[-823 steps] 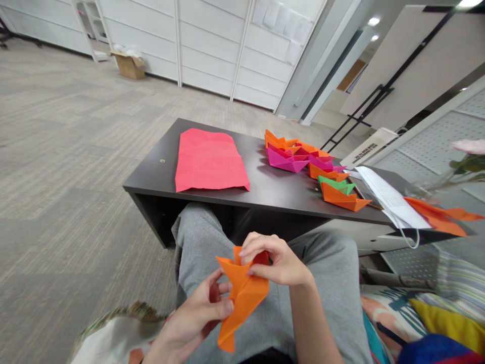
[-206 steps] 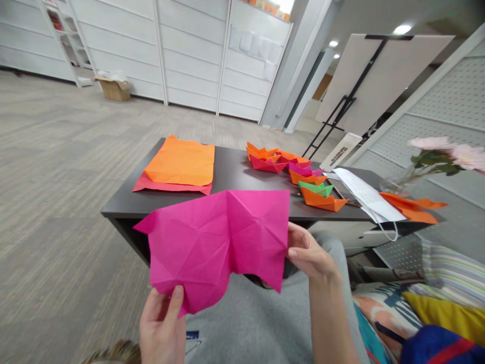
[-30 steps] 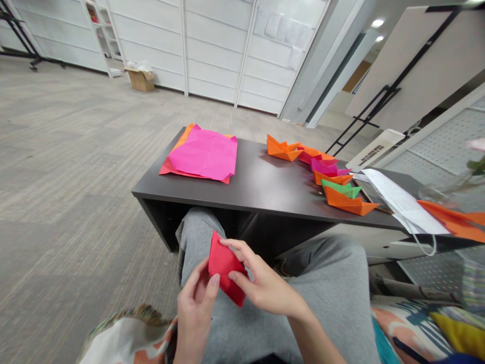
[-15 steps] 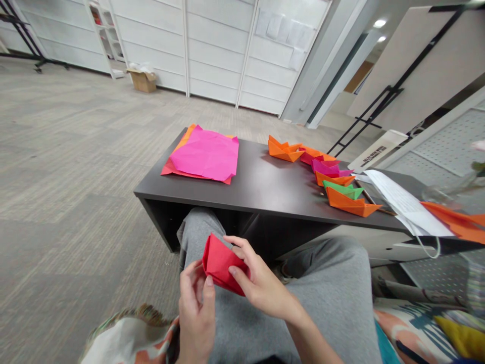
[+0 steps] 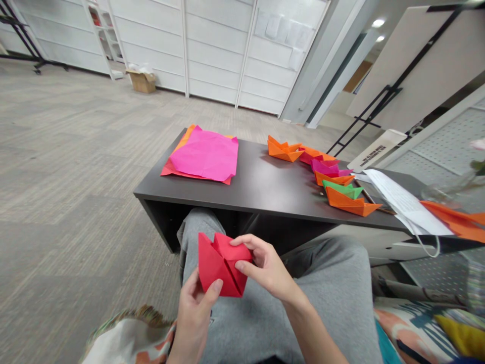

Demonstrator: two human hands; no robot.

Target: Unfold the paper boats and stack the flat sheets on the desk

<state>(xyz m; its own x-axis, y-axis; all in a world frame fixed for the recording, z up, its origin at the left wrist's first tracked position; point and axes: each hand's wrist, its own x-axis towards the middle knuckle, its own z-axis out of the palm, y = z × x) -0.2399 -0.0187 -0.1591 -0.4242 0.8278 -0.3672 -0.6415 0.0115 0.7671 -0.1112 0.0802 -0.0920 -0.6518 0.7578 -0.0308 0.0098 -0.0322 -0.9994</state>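
A red folded paper (image 5: 219,268) is held over my lap, its layers parted by a slit that runs down from the top edge. My left hand (image 5: 197,298) grips its lower left part, thumb in front and the other fingers hidden behind. On the right side, my right hand (image 5: 265,265) pinches the paper, with the thumb on the near face and the fingers at the upper edge. Beyond my hands, a stack of coloured sheets (image 5: 206,154), pink on top, lies at the left of the dark table (image 5: 257,189).
Several folded paper boats (image 5: 350,202) line the table's right side, orange, pink, red and green. Beside them lie white printed sheets (image 5: 401,199) and orange paper (image 5: 450,217). Patterned cushions (image 5: 420,328) are at my right. A cardboard box (image 5: 142,81) stands on the floor far left.
The red paper has turned so a broader face shows, and its layers have spread apart. My left hand has shifted slightly lower on it; my right fingers have moved along the top edge.
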